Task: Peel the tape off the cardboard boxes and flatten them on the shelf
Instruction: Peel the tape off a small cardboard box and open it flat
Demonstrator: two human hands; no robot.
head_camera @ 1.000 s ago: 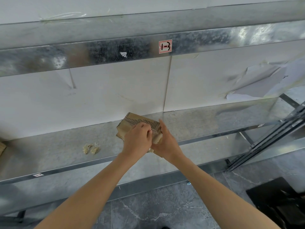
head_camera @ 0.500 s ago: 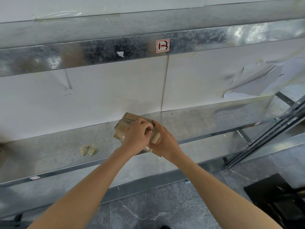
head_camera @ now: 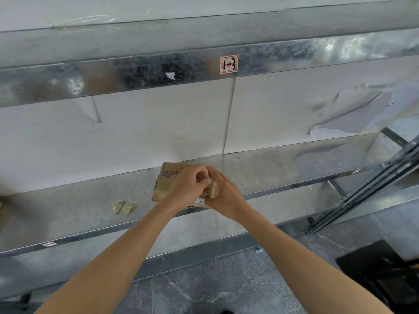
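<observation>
Both arms reach forward over the front edge of a galvanized shelf (head_camera: 283, 166), where a small cardboard box (head_camera: 164, 184) lies midway along, its near corner close to that edge. Bare metal runs from the box to the shelf's right end; crumpled tape scraps (head_camera: 123, 205) lie to its left, near the front edge. The left hand (head_camera: 188, 184) arches over the box, its grip curled and pinching at the right end (tape or flap, unclear). The right hand (head_camera: 226, 196) cups that end, its grip wrapped around it.
</observation>
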